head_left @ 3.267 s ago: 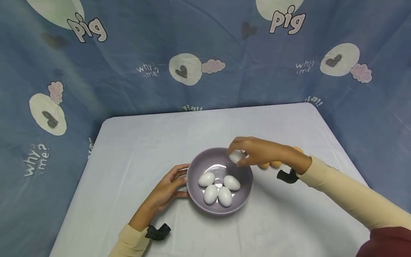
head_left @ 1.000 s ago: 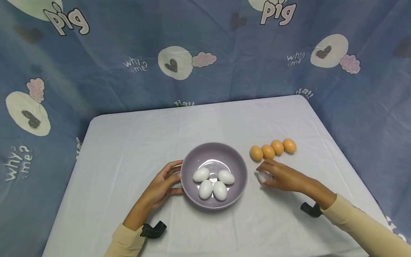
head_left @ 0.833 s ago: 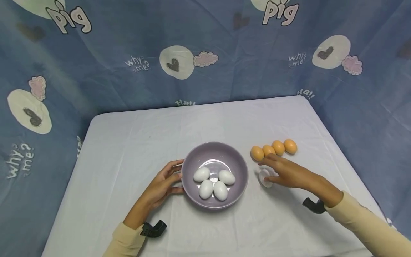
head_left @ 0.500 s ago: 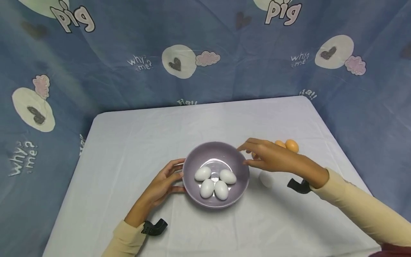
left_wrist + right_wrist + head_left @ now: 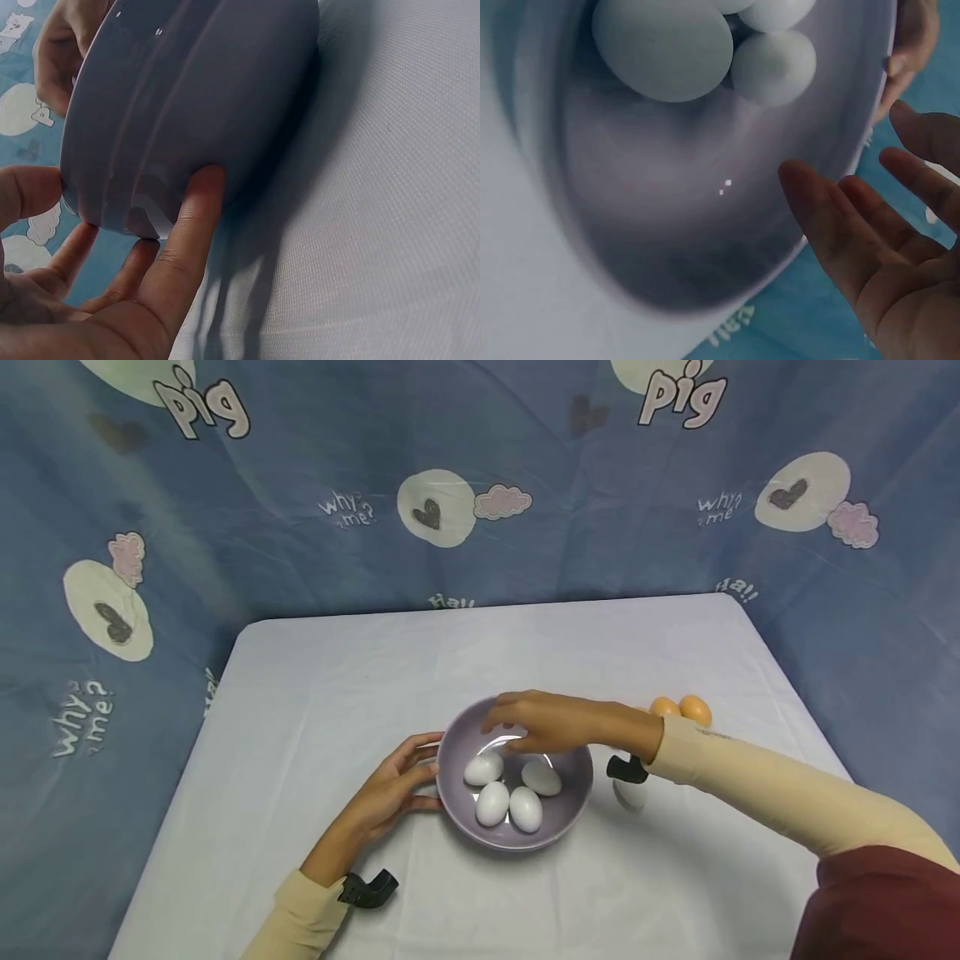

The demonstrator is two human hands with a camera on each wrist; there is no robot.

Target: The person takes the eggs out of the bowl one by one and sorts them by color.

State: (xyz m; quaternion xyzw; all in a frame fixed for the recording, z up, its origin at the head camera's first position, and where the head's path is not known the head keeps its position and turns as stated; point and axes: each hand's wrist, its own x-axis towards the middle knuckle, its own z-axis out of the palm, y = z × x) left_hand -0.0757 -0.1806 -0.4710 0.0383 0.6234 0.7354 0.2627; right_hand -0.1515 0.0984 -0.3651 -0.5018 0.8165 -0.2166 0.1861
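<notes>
A purple bowl (image 5: 567, 777) holds several white eggs (image 5: 492, 803) grouped on its floor. My left hand (image 5: 388, 792) rests against the bowl's left side; in the left wrist view its extended fingers (image 5: 196, 217) touch the outer wall, thumb at the rim. Over the far part of the bowl is my right hand (image 5: 551, 720), palm down. Its fingers (image 5: 810, 202) are spread with nothing between them, above the eggs (image 5: 664, 52) in the right wrist view. Another white egg (image 5: 630, 795) lies on the table right of the bowl, partly behind the wrist camera.
Orange-brown eggs (image 5: 695, 710) lie at the back right, some hidden by the right forearm. A white cloth covers the table (image 5: 337, 677), and a blue printed curtain (image 5: 300, 560) hangs behind it and at both sides.
My right hand put a white egg from the bowl onto the table at right and let it go, then moved back left over the bowl. The left hand stays at the bowl.
</notes>
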